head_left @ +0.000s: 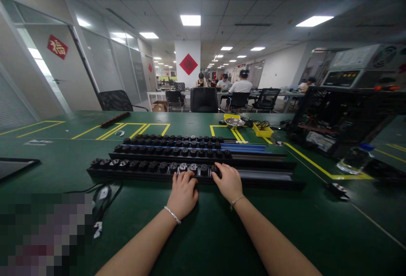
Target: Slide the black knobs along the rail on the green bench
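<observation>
The person is sitting, I think, at the green table, and the work is lying straight in front. The right hand is grasping with thumb and fingers a black unit at the right end of the nearest row. The left hand is resting its fingers at the near edge of the front rail, below the pale-faced units; whether it is gripping anything, I cannot tell.

In my judgement, the step in hand is the placing of this unit in line with its neighbours. The next move is probably calling for gentle sideways pressure, with the rail being kept steady.

To the right of the held unit, the channel is lying bare to its end, so some room is remaining there. Behind, the middle rail is running close, limiting the far side. Towards the person, the table is offering open space; the cable is lying left, apart from the hands.
</observation>
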